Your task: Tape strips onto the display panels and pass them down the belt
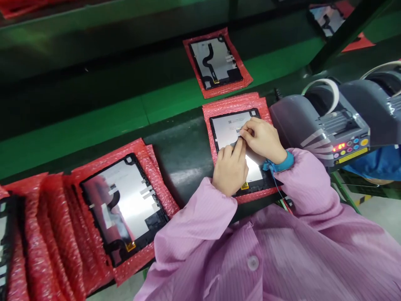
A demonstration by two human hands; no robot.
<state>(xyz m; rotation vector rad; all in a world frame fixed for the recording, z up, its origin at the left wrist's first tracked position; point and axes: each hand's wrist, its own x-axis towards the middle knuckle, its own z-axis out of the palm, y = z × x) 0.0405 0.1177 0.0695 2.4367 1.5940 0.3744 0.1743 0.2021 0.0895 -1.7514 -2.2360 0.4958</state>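
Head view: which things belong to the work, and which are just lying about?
Apparently in use:
display panel under left hand and right hand
red bubble wrap beneath
possibly nearest grey tape dispenser

Seemingly lying about:
second panel, left
far panel
other red bubble wraps

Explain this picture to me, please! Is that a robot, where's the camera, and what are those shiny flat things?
No robot here: these are a person's own bare hands, and the camera is worn on that person's head, looking forward and down. That's why pink sleeves reach in from below.

The left hand rests on a flat, shiny panel. The right hand pinches its fingertips together over it; whether they hold something tiny, I can't tell. A blue band circles the right wrist.

The panel lies on red bubble wrap. Similar panels lie on red wrap to the left and farther away. On the right stands a grey machine with glowing red numbers.
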